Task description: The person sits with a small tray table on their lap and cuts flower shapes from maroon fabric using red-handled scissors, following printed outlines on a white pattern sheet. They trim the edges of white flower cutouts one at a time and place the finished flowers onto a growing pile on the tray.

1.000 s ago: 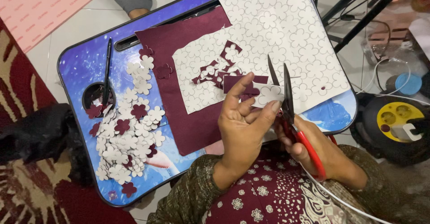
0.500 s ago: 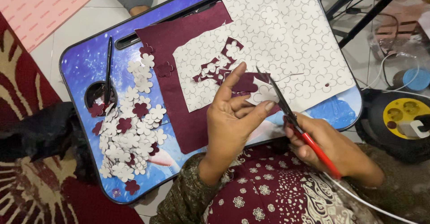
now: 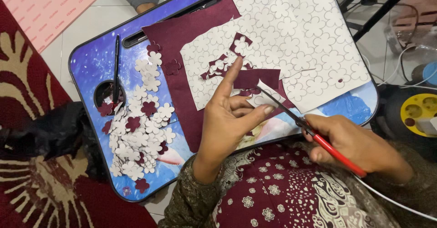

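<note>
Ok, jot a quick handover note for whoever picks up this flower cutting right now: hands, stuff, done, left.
Left hand pinches a small paper-backed maroon piece, index finger raised.
Right hand holds red-handled scissors, blades closed into that piece.
Done: pile of cut flowers on the blue lap tray, beside a black pen.
Left: patterned sheet and maroon fabric mostly uncut.

— What is the person wearing?
— A dark olive sleeve [image 3: 191,196] with a fine pale pattern, over a maroon garment [image 3: 282,196] printed with white flowers and dots.
— Anything on the hands?
— Both bare, no rings visible.
</note>
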